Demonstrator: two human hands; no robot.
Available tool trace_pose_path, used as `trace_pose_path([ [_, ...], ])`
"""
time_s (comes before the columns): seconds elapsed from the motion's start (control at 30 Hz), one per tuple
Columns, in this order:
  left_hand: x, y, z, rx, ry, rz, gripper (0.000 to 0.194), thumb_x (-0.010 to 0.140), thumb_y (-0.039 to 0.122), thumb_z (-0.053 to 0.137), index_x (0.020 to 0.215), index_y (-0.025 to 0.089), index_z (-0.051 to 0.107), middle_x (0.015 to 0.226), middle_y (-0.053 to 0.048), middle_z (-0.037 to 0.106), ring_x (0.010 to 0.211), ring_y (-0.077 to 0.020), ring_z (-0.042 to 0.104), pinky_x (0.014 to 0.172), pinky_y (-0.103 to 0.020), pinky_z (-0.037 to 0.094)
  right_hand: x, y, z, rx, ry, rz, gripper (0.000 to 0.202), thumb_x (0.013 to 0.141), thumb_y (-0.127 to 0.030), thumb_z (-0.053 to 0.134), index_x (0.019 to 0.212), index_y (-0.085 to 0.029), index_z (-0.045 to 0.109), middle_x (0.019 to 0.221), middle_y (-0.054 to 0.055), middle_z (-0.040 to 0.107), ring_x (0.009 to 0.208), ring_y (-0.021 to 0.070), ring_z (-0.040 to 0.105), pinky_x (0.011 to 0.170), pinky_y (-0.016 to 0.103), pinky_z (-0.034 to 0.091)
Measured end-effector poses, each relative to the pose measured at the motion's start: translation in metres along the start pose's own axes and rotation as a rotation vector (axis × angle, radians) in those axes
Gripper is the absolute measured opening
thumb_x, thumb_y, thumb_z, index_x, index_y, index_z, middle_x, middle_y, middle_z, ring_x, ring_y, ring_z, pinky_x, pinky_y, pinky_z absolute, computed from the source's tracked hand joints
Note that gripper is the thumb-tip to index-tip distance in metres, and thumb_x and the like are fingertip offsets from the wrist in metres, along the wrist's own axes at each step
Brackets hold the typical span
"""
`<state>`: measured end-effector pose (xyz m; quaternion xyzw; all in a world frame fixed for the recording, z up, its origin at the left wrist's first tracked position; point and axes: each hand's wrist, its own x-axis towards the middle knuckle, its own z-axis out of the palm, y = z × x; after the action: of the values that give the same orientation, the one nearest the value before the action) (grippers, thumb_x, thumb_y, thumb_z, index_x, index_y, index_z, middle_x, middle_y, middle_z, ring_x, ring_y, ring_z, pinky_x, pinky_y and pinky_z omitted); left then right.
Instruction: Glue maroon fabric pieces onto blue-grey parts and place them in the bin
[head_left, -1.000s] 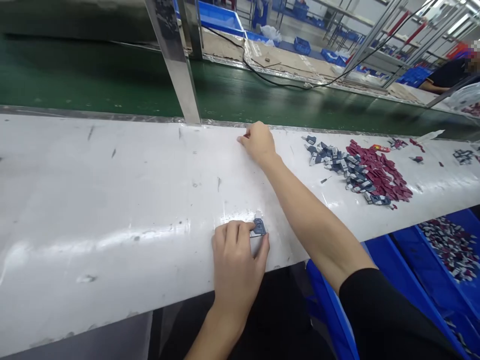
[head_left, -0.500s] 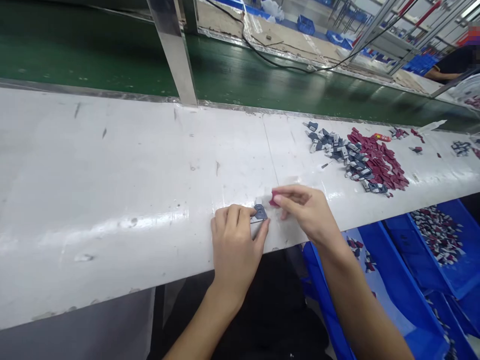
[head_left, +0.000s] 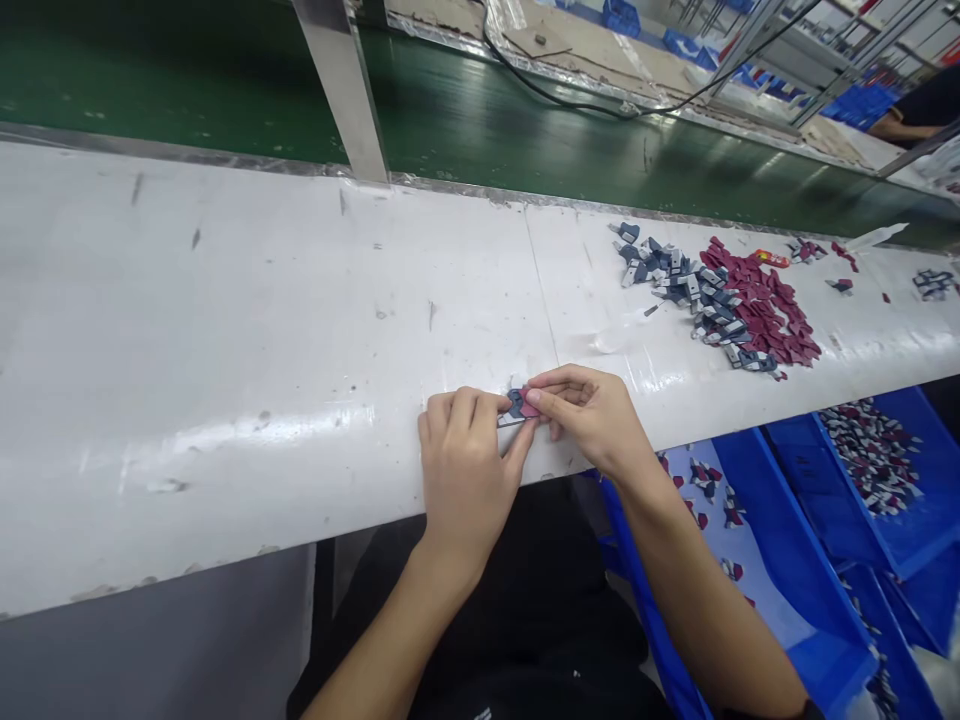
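Near the front edge of the white bench [head_left: 247, 350], my left hand [head_left: 469, 455] is closed on a small dark grey-and-white plastic part [head_left: 513, 408], pinned between thumb and index finger against the surface. My right hand [head_left: 589, 415] pinches a small maroon piece [head_left: 529, 404] between thumb and index finger. That piece now lies over the right side of the grey part, touching it. Fingertips partly cover both pieces, so how they fit together cannot be seen.
To the right lie a heap of grey-and-white parts [head_left: 705, 310] and a pile of maroon pieces [head_left: 772, 315]. Blue bins [head_left: 795, 530] holding parts stand below the bench's right edge. A metal post [head_left: 349, 100] rises behind, before a green belt [head_left: 510, 135]. Another person's arm [head_left: 907, 128] shows far right.
My right hand has moved left, bringing the maroon piece from beside the grey part onto it. My left hand keeps its hold. The whole view has shifted slightly.
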<state>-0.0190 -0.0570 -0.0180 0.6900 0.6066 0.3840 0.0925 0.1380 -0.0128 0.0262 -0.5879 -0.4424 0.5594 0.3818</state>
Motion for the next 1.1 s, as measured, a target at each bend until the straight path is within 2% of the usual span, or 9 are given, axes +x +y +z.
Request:
trace_pose_path([
  [0.07, 0.000, 0.000, 0.000, 0.007, -0.003, 0.003, 0.017, 0.102, 0.031, 0.081, 0.103, 0.020, 0.069, 0.099, -0.007, 0.076, 0.100, -0.0295, 0.060, 0.083, -0.042, 0.046, -0.002, 0.001, 0.002, -0.029, 0.025, -0.016, 0.035, 0.074, -0.043, 0.105, 0.087, -0.018, 0.083, 0.077, 0.007, 0.084, 0.062, 0.0188, 0.073, 0.053, 0.029, 0.054],
  [0.23, 0.000, 0.000, 0.001, 0.022, 0.018, 0.025, 0.017, 0.104, 0.033, 0.079, 0.102, 0.019, 0.069, 0.096, -0.006, 0.076, 0.097, -0.0286, 0.059, 0.082, -0.041, 0.045, -0.006, 0.003, 0.008, -0.082, 0.070, -0.079, 0.032, 0.079, -0.041, 0.103, 0.085, -0.019, 0.079, 0.083, 0.007, 0.085, 0.081, 0.0214, 0.082, 0.075, 0.031, 0.065],
  [0.33, -0.001, -0.001, 0.002, 0.024, 0.024, 0.025, 0.019, 0.104, 0.035, 0.079, 0.101, 0.019, 0.068, 0.095, -0.006, 0.075, 0.097, -0.0282, 0.058, 0.081, -0.041, 0.044, -0.006, 0.002, 0.010, -0.086, 0.060, -0.025, 0.038, 0.077, -0.046, 0.103, 0.079, -0.020, 0.075, 0.076, 0.005, 0.081, 0.067, 0.0183, 0.075, 0.063, 0.029, 0.061],
  [0.43, -0.001, -0.001, 0.003, 0.031, 0.024, 0.026, 0.020, 0.104, 0.035, 0.080, 0.100, 0.020, 0.068, 0.095, -0.006, 0.074, 0.096, -0.0282, 0.058, 0.080, -0.041, 0.044, -0.007, 0.002, 0.011, -0.112, 0.061, 0.029, 0.042, 0.078, -0.047, 0.102, 0.077, -0.021, 0.070, 0.063, -0.003, 0.069, 0.048, 0.0115, 0.059, 0.045, 0.025, 0.048],
  [0.5, -0.001, -0.001, 0.004, 0.033, 0.020, 0.024, 0.019, 0.103, 0.033, 0.080, 0.100, 0.020, 0.068, 0.094, -0.006, 0.074, 0.096, -0.0285, 0.058, 0.081, -0.041, 0.043, -0.008, 0.003, 0.013, -0.141, 0.069, 0.022, 0.039, 0.082, -0.045, 0.099, 0.080, -0.021, 0.068, 0.063, -0.005, 0.065, 0.044, 0.0089, 0.054, 0.040, 0.023, 0.041],
  [0.7, -0.002, -0.002, 0.004, 0.030, 0.018, 0.022, 0.018, 0.103, 0.032, 0.080, 0.100, 0.021, 0.067, 0.094, -0.006, 0.073, 0.096, -0.0292, 0.058, 0.081, -0.041, 0.042, -0.011, 0.004, 0.013, -0.203, 0.019, -0.004, 0.031, 0.094, -0.040, 0.088, 0.086, -0.023, 0.063, 0.071, -0.006, 0.064, 0.045, 0.0082, 0.057, 0.036, 0.020, 0.039],
  [0.8, -0.001, -0.001, 0.004, 0.024, 0.019, 0.029, 0.018, 0.103, 0.032, 0.080, 0.100, 0.020, 0.067, 0.094, -0.006, 0.074, 0.096, -0.0290, 0.058, 0.081, -0.041, 0.042, -0.010, 0.001, 0.009, -0.150, -0.033, 0.031, 0.034, 0.092, -0.045, 0.090, 0.091, -0.023, 0.065, 0.073, -0.005, 0.068, 0.045, 0.0095, 0.058, 0.034, 0.020, 0.042],
  [0.93, -0.001, 0.000, 0.003, 0.032, 0.014, 0.026, 0.019, 0.103, 0.033, 0.080, 0.100, 0.020, 0.068, 0.094, -0.007, 0.073, 0.096, -0.0290, 0.057, 0.080, -0.041, 0.042, -0.008, -0.003, 0.005, -0.144, -0.059, 0.067, 0.042, 0.087, -0.051, 0.095, 0.088, -0.023, 0.063, 0.064, -0.006, 0.064, 0.041, 0.0105, 0.056, 0.032, 0.020, 0.042],
  [1.1, -0.002, 0.000, 0.003, 0.049, -0.033, -0.007, 0.018, 0.104, 0.033, 0.078, 0.099, 0.019, 0.068, 0.094, -0.007, 0.072, 0.096, -0.0292, 0.056, 0.081, -0.042, 0.041, -0.007, -0.002, 0.006, -0.230, -0.079, 0.068, 0.042, 0.091, -0.046, 0.093, 0.093, -0.026, 0.056, 0.062, -0.010, 0.060, 0.039, 0.0102, 0.055, 0.033, 0.020, 0.039],
])
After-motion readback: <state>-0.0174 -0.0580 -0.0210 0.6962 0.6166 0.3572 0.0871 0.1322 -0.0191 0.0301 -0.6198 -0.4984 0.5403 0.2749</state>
